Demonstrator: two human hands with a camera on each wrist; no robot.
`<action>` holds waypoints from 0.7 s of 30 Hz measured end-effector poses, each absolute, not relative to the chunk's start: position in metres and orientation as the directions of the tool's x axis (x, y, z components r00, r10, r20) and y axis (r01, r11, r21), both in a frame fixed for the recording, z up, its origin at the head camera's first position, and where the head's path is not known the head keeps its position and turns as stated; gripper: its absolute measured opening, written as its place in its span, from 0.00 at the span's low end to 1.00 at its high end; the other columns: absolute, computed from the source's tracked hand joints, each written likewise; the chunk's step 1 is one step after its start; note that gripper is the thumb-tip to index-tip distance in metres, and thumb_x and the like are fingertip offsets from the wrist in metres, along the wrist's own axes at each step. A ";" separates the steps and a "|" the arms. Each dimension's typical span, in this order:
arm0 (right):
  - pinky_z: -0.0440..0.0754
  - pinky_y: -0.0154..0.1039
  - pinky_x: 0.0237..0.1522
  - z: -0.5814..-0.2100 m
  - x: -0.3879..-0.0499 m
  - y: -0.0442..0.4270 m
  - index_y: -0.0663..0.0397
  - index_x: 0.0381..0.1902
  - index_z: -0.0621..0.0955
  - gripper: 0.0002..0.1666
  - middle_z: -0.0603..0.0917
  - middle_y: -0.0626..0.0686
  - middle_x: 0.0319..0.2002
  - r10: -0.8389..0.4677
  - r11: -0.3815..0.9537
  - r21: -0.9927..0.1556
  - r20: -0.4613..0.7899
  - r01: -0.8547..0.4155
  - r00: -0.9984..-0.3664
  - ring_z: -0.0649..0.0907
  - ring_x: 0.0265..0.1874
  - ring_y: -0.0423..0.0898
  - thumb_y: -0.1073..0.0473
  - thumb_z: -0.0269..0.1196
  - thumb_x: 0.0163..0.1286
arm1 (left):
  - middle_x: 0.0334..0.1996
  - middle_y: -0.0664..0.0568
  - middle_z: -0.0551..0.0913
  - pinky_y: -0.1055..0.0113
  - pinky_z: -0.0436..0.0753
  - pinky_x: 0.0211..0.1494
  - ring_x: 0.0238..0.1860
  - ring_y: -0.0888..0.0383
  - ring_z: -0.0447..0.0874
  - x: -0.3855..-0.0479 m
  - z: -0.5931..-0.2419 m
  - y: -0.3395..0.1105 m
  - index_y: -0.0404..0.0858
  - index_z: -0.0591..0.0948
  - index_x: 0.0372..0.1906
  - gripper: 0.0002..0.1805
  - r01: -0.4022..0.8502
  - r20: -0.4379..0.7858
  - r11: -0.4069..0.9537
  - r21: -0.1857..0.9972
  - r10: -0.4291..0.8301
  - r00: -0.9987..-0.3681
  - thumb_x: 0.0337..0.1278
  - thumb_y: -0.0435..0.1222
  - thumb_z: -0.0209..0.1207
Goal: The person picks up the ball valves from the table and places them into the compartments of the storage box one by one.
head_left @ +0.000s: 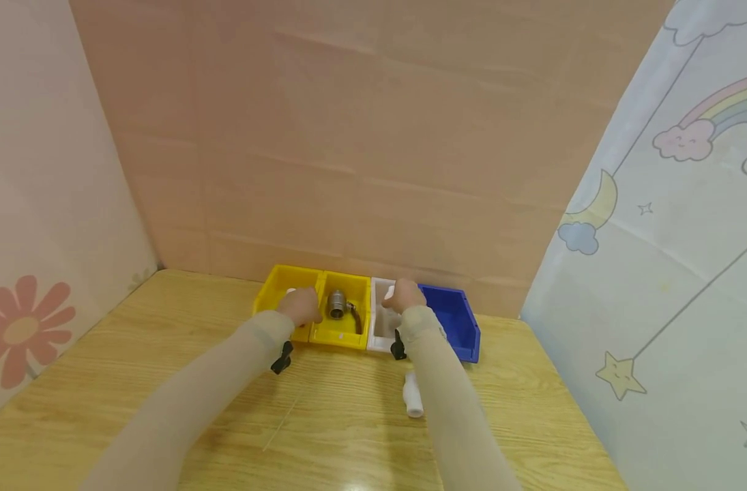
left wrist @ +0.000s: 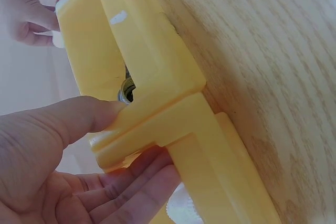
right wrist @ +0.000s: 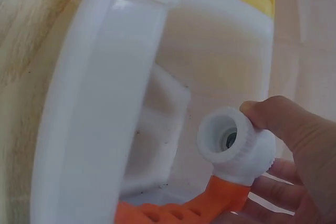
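My left hand (head_left: 299, 307) pinches the adjoining walls of the left yellow bin (left wrist: 226, 161) and the right yellow bin (left wrist: 163, 66). Its thumb lies on the right bin's side and its fingers reach into the left one. A white ribbed piece (left wrist: 184, 205) sits partly hidden in the left bin. Over the white bin (right wrist: 94, 114), my right hand (right wrist: 294, 156) holds a white plastic valve (right wrist: 236, 145) with an orange handle (right wrist: 210, 203), its round opening facing the wrist camera. A metal valve (head_left: 336, 305) lies in the right yellow bin.
A blue bin (head_left: 449, 320) stands at the row's right end. On the wooden table (head_left: 336, 436), a white pipe fitting (head_left: 413, 395) lies beside my right forearm, and a thin pale strip (head_left: 282, 421) lies farther left. A curtain-like backdrop (head_left: 373, 136) hangs behind the bins.
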State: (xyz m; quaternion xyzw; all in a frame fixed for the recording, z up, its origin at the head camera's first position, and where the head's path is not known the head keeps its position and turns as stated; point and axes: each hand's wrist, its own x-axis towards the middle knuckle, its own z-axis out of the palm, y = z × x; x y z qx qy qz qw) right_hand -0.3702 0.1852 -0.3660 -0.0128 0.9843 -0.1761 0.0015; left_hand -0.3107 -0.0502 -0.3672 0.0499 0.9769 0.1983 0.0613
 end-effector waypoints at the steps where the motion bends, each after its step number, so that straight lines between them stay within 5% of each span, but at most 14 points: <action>1: 0.76 0.40 0.24 -0.368 -0.371 0.184 0.57 0.32 0.80 0.17 0.82 0.53 0.31 -0.027 0.936 -0.350 0.004 -0.027 -1.000 0.78 0.25 0.47 0.51 0.73 0.55 | 0.12 0.54 0.71 0.69 0.71 0.21 0.15 0.58 0.70 -0.311 -0.368 -0.051 0.38 0.78 0.21 0.11 0.073 -0.098 0.916 0.395 0.121 -0.988 0.53 0.35 0.66; 12: 0.82 0.48 0.46 -0.387 -0.376 0.181 0.69 0.69 0.60 0.51 0.84 0.62 0.47 -0.056 0.914 -0.402 0.025 -0.061 -0.998 0.84 0.42 0.54 0.55 0.73 0.55 | 0.11 0.54 0.71 0.69 0.71 0.20 0.14 0.58 0.69 -0.312 -0.369 -0.054 0.39 0.78 0.18 0.13 0.076 -0.095 0.910 0.407 0.125 -0.988 0.53 0.35 0.66; 16: 0.82 0.47 0.47 -0.395 -0.380 0.183 0.71 0.69 0.60 0.53 0.83 0.63 0.48 -0.074 0.916 -0.392 0.056 -0.090 -0.996 0.84 0.42 0.53 0.55 0.74 0.54 | 0.11 0.54 0.71 0.69 0.71 0.21 0.15 0.59 0.69 -0.311 -0.369 -0.053 0.39 0.78 0.17 0.13 0.075 -0.099 0.911 0.406 0.126 -0.987 0.53 0.35 0.66; 21: 0.82 0.45 0.46 -0.401 -0.380 0.189 0.70 0.55 0.74 0.37 0.83 0.60 0.43 -0.081 0.918 -0.381 0.085 -0.107 -0.993 0.82 0.38 0.51 0.55 0.75 0.53 | 0.11 0.54 0.70 0.68 0.71 0.21 0.15 0.58 0.69 -0.308 -0.366 -0.046 0.39 0.78 0.18 0.13 0.064 -0.099 0.914 0.400 0.113 -0.989 0.53 0.35 0.66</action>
